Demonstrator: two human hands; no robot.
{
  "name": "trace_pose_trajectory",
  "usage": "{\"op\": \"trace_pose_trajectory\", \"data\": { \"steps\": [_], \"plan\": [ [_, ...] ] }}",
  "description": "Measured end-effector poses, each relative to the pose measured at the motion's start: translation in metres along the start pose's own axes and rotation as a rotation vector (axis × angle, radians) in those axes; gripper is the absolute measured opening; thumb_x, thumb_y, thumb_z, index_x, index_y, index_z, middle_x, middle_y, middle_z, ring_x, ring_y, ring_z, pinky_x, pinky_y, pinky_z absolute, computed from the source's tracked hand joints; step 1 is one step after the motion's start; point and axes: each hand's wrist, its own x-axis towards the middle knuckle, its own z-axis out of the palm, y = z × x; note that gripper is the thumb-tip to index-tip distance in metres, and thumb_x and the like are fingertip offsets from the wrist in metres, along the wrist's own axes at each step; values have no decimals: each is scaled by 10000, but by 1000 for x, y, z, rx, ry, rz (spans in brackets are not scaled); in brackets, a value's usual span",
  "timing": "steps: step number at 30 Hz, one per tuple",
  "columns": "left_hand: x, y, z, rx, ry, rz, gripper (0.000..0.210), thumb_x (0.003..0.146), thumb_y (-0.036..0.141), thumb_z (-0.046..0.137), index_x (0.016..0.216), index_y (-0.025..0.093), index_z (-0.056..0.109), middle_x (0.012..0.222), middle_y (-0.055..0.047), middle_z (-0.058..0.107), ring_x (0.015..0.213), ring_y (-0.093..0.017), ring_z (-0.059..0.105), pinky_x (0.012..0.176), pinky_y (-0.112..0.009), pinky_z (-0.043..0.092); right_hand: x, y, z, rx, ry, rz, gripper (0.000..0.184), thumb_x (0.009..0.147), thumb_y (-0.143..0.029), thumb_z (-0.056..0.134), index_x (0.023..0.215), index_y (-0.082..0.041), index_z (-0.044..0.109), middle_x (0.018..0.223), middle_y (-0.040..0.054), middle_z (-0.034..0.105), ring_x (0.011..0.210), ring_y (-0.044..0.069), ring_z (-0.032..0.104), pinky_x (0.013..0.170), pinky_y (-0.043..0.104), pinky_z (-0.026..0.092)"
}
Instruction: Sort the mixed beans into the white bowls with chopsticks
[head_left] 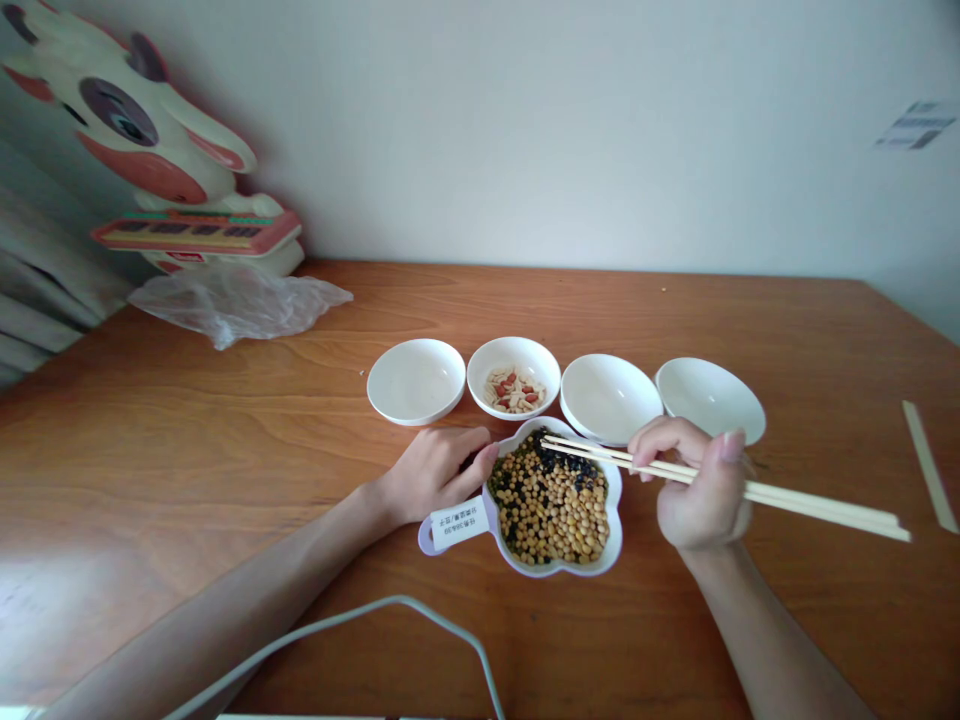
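My right hand (705,490) is closed around a pair of light wooden chopsticks (817,502). Their tips reach left over a white, scalloped bowl (616,530) with a short purple handle, close to the dark beans at its far side. Yellow soybeans (559,525) fill most of this bowl, mixed with black and small green beans. My left hand (427,475) grips its left rim, thumb at the edge and the other fingers partly hidden. A white label (460,522) covers part of the handle. Whether the chopsticks pinch a bean is too small to tell.
Behind the bowl stands a row of white bowls; the second from left (551,375) contains peanuts and pale seeds. A plastic bag (240,305) and cow-shaped toy keyboard (202,230) sit at back left. A white cable (375,603) crosses in front; a pale strip (930,465) lies right.
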Motion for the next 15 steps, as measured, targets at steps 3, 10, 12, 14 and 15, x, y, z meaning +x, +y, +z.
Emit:
{"op": "trace_pose_trajectory", "data": {
  "steps": [3, 10, 12, 14, 15],
  "plan": [
    [0, 0, 0, 0, 3, 5, 376, 1098, 359, 354, 783, 187, 467, 706, 7, 579, 608, -111, 479, 601, -272, 347, 4, -6, -1, 98, 84, 12, 720, 1024, -647, 290, 569, -241, 672, 490, 50, 553, 528, 217, 551, 541, 378, 388],
    [-1, -1, 0, 6, 8, 14, 365, 1095, 351, 359, 791, 188, 479, 717, 1, 595, 621, -117, 504, 613, -276, 361, 15, -15, -15, 232, 301, -90, 708, 1029, -599, 304, 515, -253, 648, 405, 48, 454, 420, 195, 482, 477, 371, 303],
    [-1, -1, 0, 8, 14, 16, 368, 1096, 352, 357, 791, 187, 483, 718, -1, 599, 620, -118, 507, 611, -276, 364, 18, -15, -18, 225, 340, -77, 700, 1025, -600, 304, 506, -261, 628, 407, 38, 417, 402, 191, 467, 476, 371, 298],
    [-1, -2, 1, 11, 19, 17, 374, 1096, 357, 355, 788, 187, 482, 716, -2, 599, 615, -118, 506, 609, -276, 363, 19, -14, -19, 219, 331, -54, 697, 1018, -615, 302, 506, -264, 619, 418, 35, 426, 396, 188, 465, 468, 367, 296],
    [-1, -2, 1, 12, 19, 17, 376, 1097, 358, 354, 787, 187, 481, 715, -2, 599, 613, -118, 505, 606, -276, 361, 19, -14, -18, 217, 305, -43, 708, 1013, -636, 293, 509, -263, 623, 426, 36, 444, 400, 189, 472, 463, 364, 303]
  ]
}}
